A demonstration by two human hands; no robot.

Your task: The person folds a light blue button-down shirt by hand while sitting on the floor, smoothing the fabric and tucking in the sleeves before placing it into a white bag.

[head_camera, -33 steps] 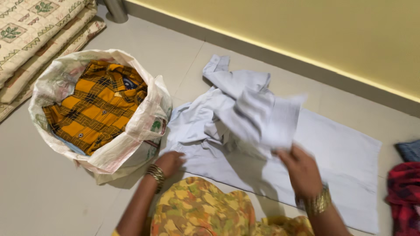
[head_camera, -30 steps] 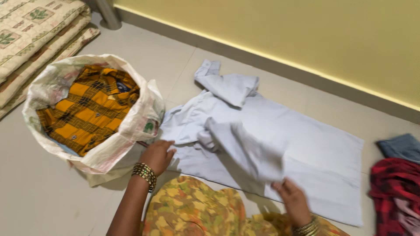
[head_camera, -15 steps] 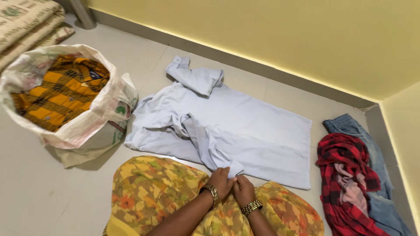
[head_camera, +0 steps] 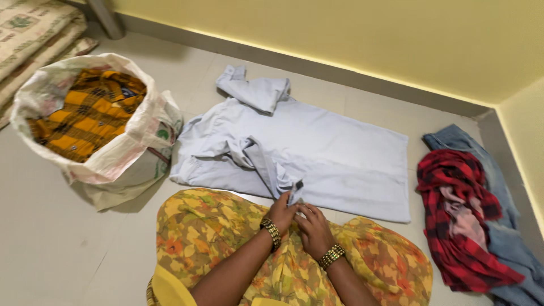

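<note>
At the left of the frame a white sack [head_camera: 127,156] holds a yellow checked shirt [head_camera: 85,116]. In the middle a pale blue shirt [head_camera: 334,153] lies flat on the floor [head_camera: 51,238], one sleeve bunched at its top, the other trailing down to the hands. The left hand [head_camera: 281,212] and right hand [head_camera: 313,226] meet at the cuff [head_camera: 293,191], fingers closed on it. The thin cloth could slip free, or the sleeve crease unevenly. At right lie a red plaid shirt [head_camera: 453,226] and jeans [head_camera: 498,187].
</note>
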